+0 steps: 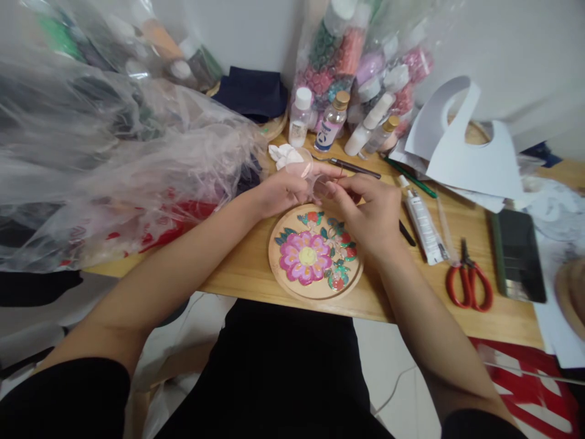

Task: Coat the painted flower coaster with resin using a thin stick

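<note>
A small clear plastic cup (321,186) is tilted on its side between my two hands, above the far edge of a round wooden plaque. My left hand (289,188) is closed around the cup from the left, its index finger stretched behind it. From the right, my right hand (372,204) pinches at the cup's rim with thumb and fingers; whether a thin tool is also in that pinch cannot be made out. Below lies the round wooden plaque (280,272), bearing a glossy pink flower and red strawberries with green leaves. Another clear cup (305,160) stands just behind my left hand.
Behind are a crumpled white tissue (284,154), small bottles (329,122) and a dark-handled tool (354,167). A white tube (424,222), red-handled pliers (469,283) and a phone (518,253) lie to the right. Plastic bags (137,164) cover the left; cut white paper (475,158) is back right.
</note>
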